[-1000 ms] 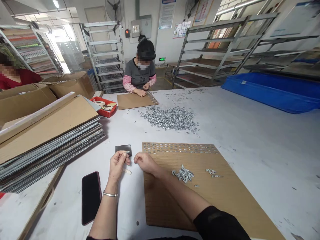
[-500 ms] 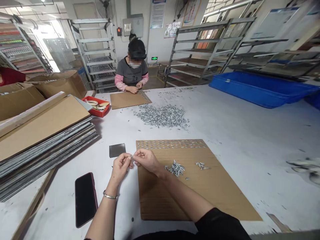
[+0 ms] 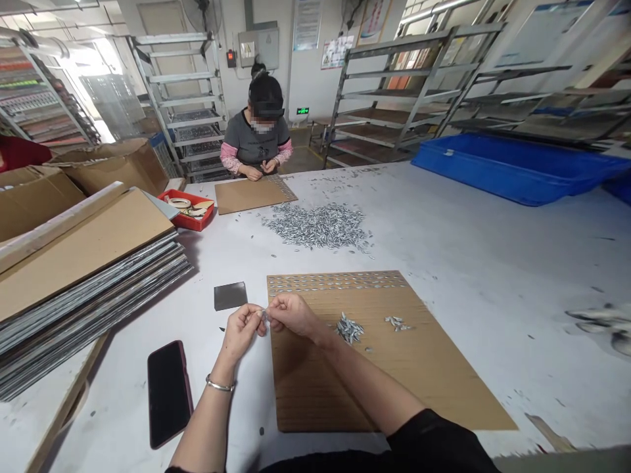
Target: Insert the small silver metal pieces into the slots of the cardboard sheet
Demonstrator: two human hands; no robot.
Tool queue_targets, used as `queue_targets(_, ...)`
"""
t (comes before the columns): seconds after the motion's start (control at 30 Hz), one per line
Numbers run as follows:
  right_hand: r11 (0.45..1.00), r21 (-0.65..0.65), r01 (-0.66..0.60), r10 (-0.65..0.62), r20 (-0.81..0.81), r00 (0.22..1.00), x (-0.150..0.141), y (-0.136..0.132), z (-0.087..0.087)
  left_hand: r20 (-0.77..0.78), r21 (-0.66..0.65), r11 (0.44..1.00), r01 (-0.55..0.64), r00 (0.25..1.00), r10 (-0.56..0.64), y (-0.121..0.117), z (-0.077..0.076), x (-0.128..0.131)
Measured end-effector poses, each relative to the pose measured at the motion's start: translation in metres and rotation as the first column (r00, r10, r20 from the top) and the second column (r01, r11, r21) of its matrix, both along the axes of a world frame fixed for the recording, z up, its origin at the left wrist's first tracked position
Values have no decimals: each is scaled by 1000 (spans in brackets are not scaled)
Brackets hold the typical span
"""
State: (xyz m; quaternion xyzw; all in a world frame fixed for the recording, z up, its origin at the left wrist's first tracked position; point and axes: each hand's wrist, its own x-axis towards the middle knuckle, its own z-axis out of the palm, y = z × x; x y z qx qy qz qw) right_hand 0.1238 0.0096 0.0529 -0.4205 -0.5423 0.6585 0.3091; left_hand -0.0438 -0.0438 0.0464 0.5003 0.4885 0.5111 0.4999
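Observation:
My left hand (image 3: pixel 245 328) and my right hand (image 3: pixel 294 315) meet over the left edge of a brown board (image 3: pixel 414 381), fingertips pinched together. Between them shows a small silvery piece (image 3: pixel 265 315), mostly covered by the fingers; it resembles the pointed oval pieces nearby. Rows of such pieces (image 3: pixel 335 282) line the board's far edge. On the board, right of my right hand, lies a small pile of grey oval pieces (image 3: pixel 350 328), with a smaller group (image 3: pixel 396 323) farther right. A dark square sheet (image 3: pixel 230 296) rests just beyond my left hand.
A large heap of oval pieces (image 3: pixel 320 225) covers the table's middle. Across the table, a person (image 3: pixel 256 141) works at another board (image 3: pixel 246 197). Stacked boards (image 3: pixel 89 263) and a phone (image 3: pixel 169 394) lie left, a red tray (image 3: pixel 187 220) beyond, a blue bin (image 3: pixel 493 174) back right.
Both my hands have shifted slightly right, still pinched together at the small piece. Across the table, the other person's hands have moved a little apart.

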Motion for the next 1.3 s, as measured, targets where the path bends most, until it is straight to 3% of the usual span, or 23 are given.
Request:
queue_targets(0.1, 1000, -15, -24, 24, -55, 998, 4, -2, 0, 16, -4, 1000, 1, 1000, -1, 1, -3, 3)
queue_targets(0.33, 996, 19, 88, -87, -28, 996, 10, -10, -10, 33, -10, 1000, 25, 999, -25, 1, -7, 15)
queue_targets(0.57, 999, -14, -28, 27, -90, 996, 17, -9, -5, 51, -30, 999, 34, 998, -33, 2, -11, 15)
queue_targets(0.77, 1000, -3, 31, -31, -7, 999, 15, -9, -5, 57, -36, 998, 48, 997, -46, 3, -15, 14)
queue_targets(0.9, 998, -45, -36, 32, -80, 996, 18, -9, -3, 65, -30, 998, 51, 997, -49, 3, -14, 15)
queue_targets(1.1, 999, -35, 32, -33, -42, 999, 19, -9, -8, 62, -26, 998, 50, 997, -48, 2, -13, 18)
queue_targets(1.3, 999, -48, -15, 12, -65, 998, 26, -9, -14, 76, -44, 997, 57, 996, -54, 1, -17, 21)
